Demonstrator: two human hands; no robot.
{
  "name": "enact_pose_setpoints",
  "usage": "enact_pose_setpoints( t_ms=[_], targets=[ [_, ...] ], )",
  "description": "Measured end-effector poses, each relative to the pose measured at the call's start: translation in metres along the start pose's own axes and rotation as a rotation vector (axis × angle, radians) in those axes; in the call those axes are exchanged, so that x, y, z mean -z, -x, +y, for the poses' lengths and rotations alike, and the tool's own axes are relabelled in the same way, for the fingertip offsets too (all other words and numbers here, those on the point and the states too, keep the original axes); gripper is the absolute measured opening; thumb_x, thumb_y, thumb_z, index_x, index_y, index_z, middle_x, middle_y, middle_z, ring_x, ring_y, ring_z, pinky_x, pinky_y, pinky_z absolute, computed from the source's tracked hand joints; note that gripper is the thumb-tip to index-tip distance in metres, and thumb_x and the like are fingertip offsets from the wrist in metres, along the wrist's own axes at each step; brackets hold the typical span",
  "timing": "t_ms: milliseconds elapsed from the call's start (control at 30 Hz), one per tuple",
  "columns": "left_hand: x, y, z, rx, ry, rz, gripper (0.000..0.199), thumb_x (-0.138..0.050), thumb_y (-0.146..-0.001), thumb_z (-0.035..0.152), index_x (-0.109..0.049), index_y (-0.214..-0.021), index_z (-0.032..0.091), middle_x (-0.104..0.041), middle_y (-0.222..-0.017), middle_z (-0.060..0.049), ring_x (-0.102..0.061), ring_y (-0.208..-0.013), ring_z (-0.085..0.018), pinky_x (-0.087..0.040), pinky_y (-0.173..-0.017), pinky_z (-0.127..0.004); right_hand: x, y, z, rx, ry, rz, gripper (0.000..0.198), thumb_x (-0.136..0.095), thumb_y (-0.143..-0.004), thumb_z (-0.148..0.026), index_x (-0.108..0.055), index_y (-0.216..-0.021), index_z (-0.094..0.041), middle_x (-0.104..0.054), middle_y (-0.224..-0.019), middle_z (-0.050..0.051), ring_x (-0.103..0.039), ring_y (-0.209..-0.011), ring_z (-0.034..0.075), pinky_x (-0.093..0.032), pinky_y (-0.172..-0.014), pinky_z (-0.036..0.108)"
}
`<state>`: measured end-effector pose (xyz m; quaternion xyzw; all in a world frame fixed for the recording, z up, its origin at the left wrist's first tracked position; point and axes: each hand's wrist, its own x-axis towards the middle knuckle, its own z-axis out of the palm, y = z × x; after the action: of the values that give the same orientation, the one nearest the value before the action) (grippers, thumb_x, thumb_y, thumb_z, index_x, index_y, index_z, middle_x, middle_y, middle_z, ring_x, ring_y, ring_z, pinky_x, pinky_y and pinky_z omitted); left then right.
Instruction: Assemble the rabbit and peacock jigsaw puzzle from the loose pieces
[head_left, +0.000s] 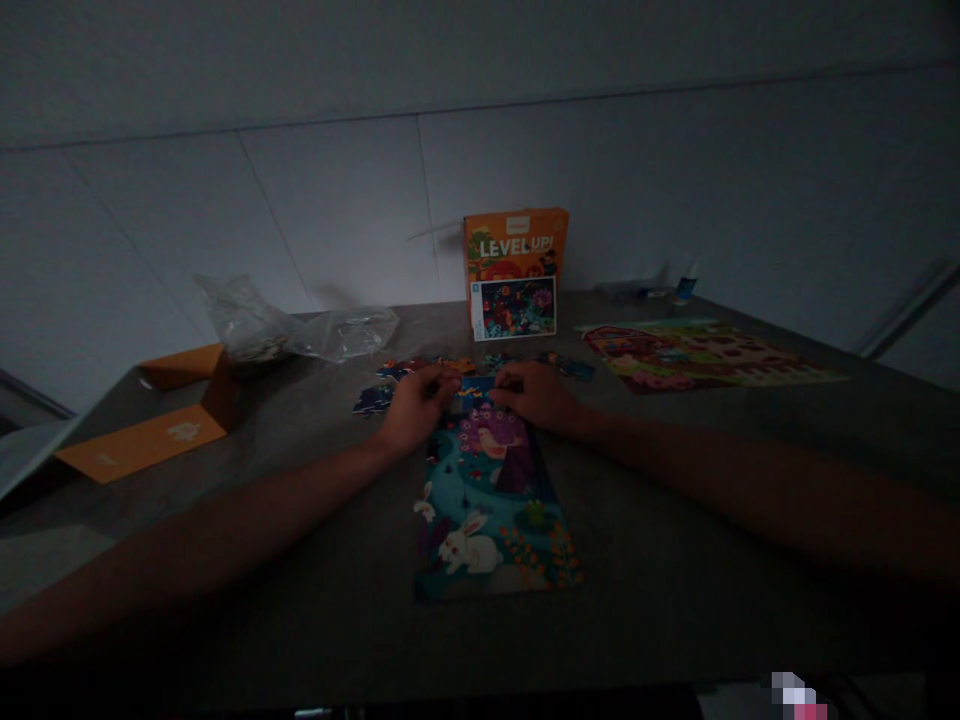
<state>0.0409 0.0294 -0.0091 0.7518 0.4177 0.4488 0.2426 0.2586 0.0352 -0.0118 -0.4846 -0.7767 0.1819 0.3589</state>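
Note:
A partly assembled jigsaw puzzle (487,500) lies on the table in front of me, showing white rabbits, a frog and a purple peacock. At its far edge, a blue puzzle piece (475,387) with yellow-orange marks spans the gap between my hands. My left hand (420,400) pinches it by the left side, fingers curled. From the right, my right hand (536,392) closes on its other side. Loose puzzle pieces (373,400) lie beside and beyond my left hand, and more pieces (570,367) lie behind my right hand. Dim light blurs the fingertips.
An orange "LEVEL UP!" box (517,245) stands at the back with a picture card (517,308) leaning on it. A farm-scene puzzle (697,355) lies right, near a small bottle (685,285). Clear plastic bags (345,332) and an open orange box (161,435) sit left.

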Motion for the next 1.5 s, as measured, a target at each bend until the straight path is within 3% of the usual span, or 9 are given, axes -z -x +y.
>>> enact_pose_setpoints(
  t_ms=[267, 433, 533, 833, 1067, 1233, 1500],
  targets=[
    [-0.002, 0.001, 0.002, -0.011, 0.019, 0.017, 0.024, -0.065, -0.085, 0.036, -0.067, -0.100, 0.016, -0.062, -0.072, 0.000, -0.059, -0.069, -0.018, -0.047, -0.067, -0.028, -0.001, 0.004, 0.000, 0.057, -0.022, 0.040, 0.004, -0.074, -0.080, -0.016, -0.071, -0.082, -0.016, -0.075, -0.081, 0.003, -0.067, -0.074, 0.016, -0.047, -0.071, 0.026],
    [-0.003, 0.000, -0.001, 0.007, 0.058, 0.056, 0.031, -0.065, -0.084, 0.031, -0.064, -0.112, 0.016, -0.059, -0.073, 0.002, -0.059, -0.070, -0.017, -0.047, -0.067, -0.028, 0.000, 0.006, -0.003, 0.086, -0.082, 0.072, 0.032, -0.071, -0.082, -0.015, -0.073, -0.114, -0.017, -0.073, -0.080, 0.000, -0.064, -0.071, 0.014, -0.047, -0.070, 0.025],
    [-0.004, 0.001, -0.002, 0.023, 0.098, 0.089, 0.039, -0.066, -0.085, 0.028, -0.057, -0.121, 0.016, -0.059, -0.073, 0.004, -0.060, -0.073, -0.016, -0.049, -0.071, -0.028, 0.000, 0.007, -0.003, 0.121, -0.095, 0.063, 0.039, -0.069, -0.083, -0.015, -0.072, -0.122, -0.018, -0.072, -0.079, -0.001, -0.062, -0.069, 0.013, -0.047, -0.070, 0.024],
    [-0.005, 0.002, 0.002, 0.010, 0.142, 0.067, 0.035, -0.065, -0.087, 0.026, -0.055, -0.120, 0.018, -0.056, -0.070, 0.005, -0.058, -0.068, -0.015, -0.047, -0.069, -0.028, 0.003, 0.008, -0.002, 0.134, -0.018, 0.072, 0.037, -0.068, -0.084, -0.018, -0.076, -0.119, -0.025, -0.075, -0.086, -0.001, -0.064, -0.075, 0.015, -0.048, -0.076, 0.027],
    [-0.005, 0.000, -0.001, -0.006, 0.121, 0.026, 0.039, -0.064, -0.086, 0.029, -0.062, -0.123, 0.016, -0.057, -0.070, 0.004, -0.054, -0.066, -0.014, -0.043, -0.063, -0.025, 0.004, 0.005, -0.001, 0.043, -0.078, 0.136, 0.036, -0.066, -0.086, -0.017, -0.075, -0.119, -0.024, -0.075, -0.082, 0.000, -0.067, -0.076, 0.018, -0.052, -0.076, 0.030],
    [-0.003, -0.002, 0.000, 0.012, 0.049, 0.002, 0.035, -0.063, -0.085, 0.028, -0.072, -0.115, 0.013, -0.061, -0.073, 0.001, -0.055, -0.068, -0.015, -0.044, -0.067, -0.027, 0.003, 0.000, 0.006, 0.018, -0.129, 0.147, 0.035, -0.067, -0.085, -0.018, -0.075, -0.119, -0.023, -0.077, -0.084, 0.001, -0.070, -0.079, 0.020, -0.053, -0.078, 0.032],
    [-0.004, -0.003, -0.002, 0.034, 0.041, 0.006, 0.033, -0.065, -0.083, 0.023, -0.073, -0.113, 0.012, -0.066, -0.078, -0.001, -0.060, -0.072, -0.016, -0.050, -0.071, -0.027, 0.005, -0.001, 0.007, -0.002, -0.101, 0.095, 0.035, -0.068, -0.087, -0.018, -0.075, -0.120, -0.025, -0.080, -0.092, 0.003, -0.074, -0.085, 0.022, -0.056, -0.080, 0.034]
  ],
)
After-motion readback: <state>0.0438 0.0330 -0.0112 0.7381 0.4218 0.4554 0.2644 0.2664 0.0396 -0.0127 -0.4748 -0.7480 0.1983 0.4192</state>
